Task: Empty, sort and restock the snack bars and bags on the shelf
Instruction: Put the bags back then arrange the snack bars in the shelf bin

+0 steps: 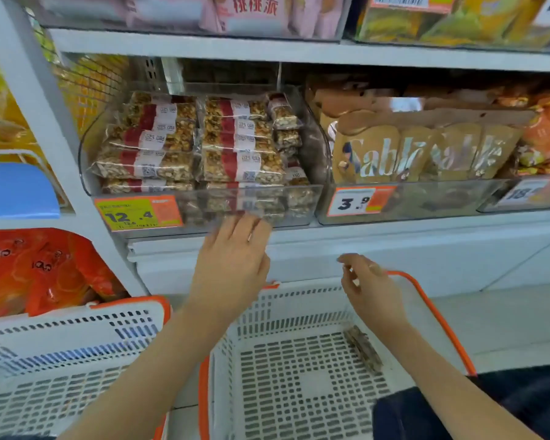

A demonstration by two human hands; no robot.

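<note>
Stacks of nut snack bars with red and white bands fill a clear plastic bin on the middle shelf. My left hand is raised just below the bin's front wall, fingers straight and blurred, holding nothing. Over the right white basket hangs my right hand, fingers loosely curled and empty. One nut bar lies in that basket near its right wall. Brown Sablé bags stand in the neighbouring clear bin.
A second white basket with orange trim stands at the lower left. Orange snack bags fill the lower left shelf, and pink and yellow packs sit on the top shelf. Price tags reading 12.4 and 3.9 hang on the bins.
</note>
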